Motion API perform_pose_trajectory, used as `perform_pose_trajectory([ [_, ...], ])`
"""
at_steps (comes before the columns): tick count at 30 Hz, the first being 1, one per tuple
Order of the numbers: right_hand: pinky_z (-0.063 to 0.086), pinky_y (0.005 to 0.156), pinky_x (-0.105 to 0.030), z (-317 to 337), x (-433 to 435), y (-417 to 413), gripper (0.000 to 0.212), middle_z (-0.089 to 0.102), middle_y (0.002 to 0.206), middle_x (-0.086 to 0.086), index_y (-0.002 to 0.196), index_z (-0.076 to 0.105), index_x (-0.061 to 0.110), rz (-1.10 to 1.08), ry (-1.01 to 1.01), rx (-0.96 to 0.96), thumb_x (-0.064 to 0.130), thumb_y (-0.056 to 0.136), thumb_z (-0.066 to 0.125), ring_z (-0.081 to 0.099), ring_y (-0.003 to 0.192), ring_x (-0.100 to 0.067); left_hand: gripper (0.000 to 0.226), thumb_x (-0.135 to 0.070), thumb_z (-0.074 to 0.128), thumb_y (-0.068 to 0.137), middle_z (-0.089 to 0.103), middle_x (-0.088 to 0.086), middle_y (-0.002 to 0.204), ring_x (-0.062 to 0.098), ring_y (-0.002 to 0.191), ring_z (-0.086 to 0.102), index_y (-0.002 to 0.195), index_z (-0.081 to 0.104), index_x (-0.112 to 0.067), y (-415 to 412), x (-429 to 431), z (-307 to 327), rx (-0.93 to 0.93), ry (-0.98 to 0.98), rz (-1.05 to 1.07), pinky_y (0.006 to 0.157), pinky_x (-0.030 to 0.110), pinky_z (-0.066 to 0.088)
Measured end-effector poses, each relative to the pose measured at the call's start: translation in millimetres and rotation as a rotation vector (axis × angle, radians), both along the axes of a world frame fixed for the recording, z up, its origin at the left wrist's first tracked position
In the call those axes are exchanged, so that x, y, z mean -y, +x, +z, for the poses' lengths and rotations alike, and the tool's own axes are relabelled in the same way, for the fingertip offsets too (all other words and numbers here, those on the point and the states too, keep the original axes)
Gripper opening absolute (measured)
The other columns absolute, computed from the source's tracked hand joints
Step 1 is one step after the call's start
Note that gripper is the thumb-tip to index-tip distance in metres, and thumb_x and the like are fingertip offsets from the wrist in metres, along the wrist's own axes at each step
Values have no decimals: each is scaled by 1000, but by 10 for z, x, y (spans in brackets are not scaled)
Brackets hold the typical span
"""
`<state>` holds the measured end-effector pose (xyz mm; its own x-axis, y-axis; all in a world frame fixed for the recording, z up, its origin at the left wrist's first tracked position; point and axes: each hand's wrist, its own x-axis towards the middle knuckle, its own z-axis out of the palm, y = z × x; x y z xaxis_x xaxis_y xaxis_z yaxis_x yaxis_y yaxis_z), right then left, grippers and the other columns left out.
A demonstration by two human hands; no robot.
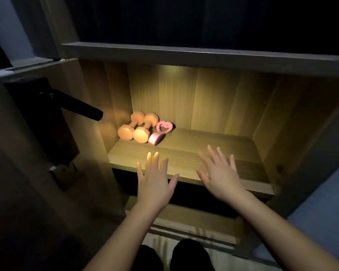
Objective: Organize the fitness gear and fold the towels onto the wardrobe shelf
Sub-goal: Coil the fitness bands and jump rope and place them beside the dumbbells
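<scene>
Lit wardrobe shelf (213,153), two orange dumbbells (136,127) side by side at back left, pink heart-shaped grip (160,133) touching them, left hand (154,179) and right hand (220,176) spread, holding nothing, over shelf front edge

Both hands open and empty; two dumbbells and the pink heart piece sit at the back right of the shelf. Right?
Wrong on the side: in the head view the dumbbells and the pink heart piece sit at the back left of the shelf. The left hand and right hand are open and empty.
</scene>
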<state>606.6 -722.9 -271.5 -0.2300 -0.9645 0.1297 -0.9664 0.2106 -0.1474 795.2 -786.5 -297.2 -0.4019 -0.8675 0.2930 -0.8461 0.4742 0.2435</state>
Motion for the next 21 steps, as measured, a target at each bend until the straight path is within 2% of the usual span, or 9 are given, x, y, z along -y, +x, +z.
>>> perform_pose_trajectory([
  [5,-6,119,-57,-72,25,7,63,-4,165,-1,156,11,32,15,96,-53,54,100,28,-8,151,-27,57,-58,34,98,21,1,161,22,152,1,146,34,-28,-14,-10,15,90,61,-19,119,54,2],
  [9,-2,118,-56,39,445,-145,63,2,165,-4,155,13,33,20,143,-69,55,99,31,-1,151,-27,57,-57,34,98,18,1,162,23,152,0,147,32,-27,-174,341,181,166,111,-42,119,53,-1],
  [14,12,119,-54,702,617,-243,61,28,160,-2,153,22,32,15,210,-28,56,99,35,23,148,-24,59,-59,30,98,14,1,163,22,152,-1,149,28,-28,-382,563,795,232,199,-95,119,52,0],
  [21,4,120,-52,1746,161,-356,60,8,164,-4,156,14,29,62,313,-59,52,102,28,3,151,-27,60,-60,28,98,12,0,163,20,151,-2,149,28,-29,-433,418,1735,305,306,-294,119,53,-3],
])
